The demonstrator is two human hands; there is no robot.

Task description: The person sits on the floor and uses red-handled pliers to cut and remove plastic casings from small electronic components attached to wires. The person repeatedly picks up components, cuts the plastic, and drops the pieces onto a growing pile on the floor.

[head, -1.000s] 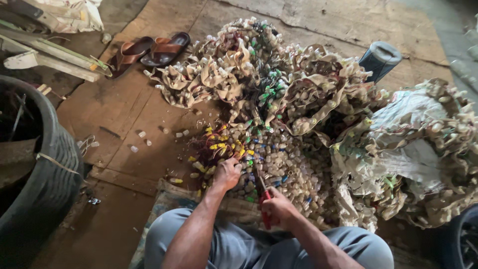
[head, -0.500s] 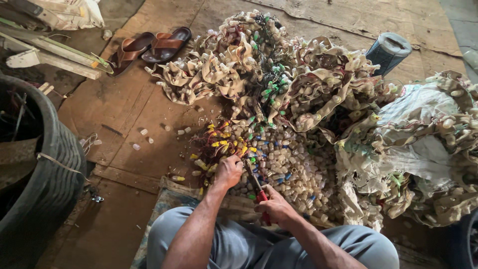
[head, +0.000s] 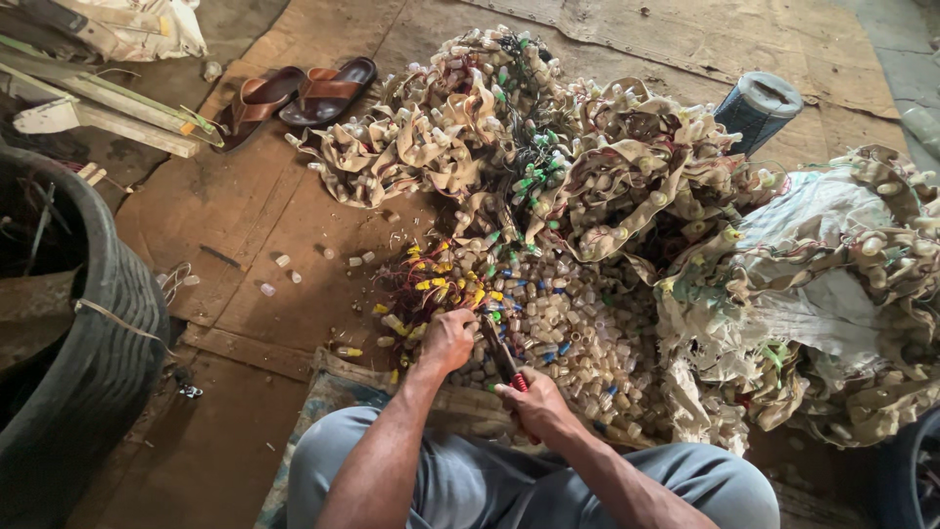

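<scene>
My left hand [head: 447, 340] is closed on a bundle of coloured wires [head: 443, 287] with yellow, red and blue ends, at the near edge of a big heap. My right hand [head: 537, 400] grips red-handled cutters [head: 501, 358], their jaws pointing up toward the left hand. Just beyond lies a pile of small cut plastic caps [head: 578, 328]. Behind it, long tangled beige strips studded with small plastic sockets [head: 509, 147] spread across the floor. My grey-trousered knees [head: 460, 480] fill the bottom of the view.
A black tyre [head: 93, 362] stands at the left. Brown sandals [head: 294, 93] lie at the upper left beside wooden slats [head: 108, 103]. A blue mesh cylinder [head: 756, 110] stands at the upper right. A crumpled sack with more strips [head: 832, 284] lies right. Cardboard [head: 264, 225] covers the floor.
The view has drifted slightly, and the cutters have moved a little closer to the left hand. Both hands stay at the wire bundle.
</scene>
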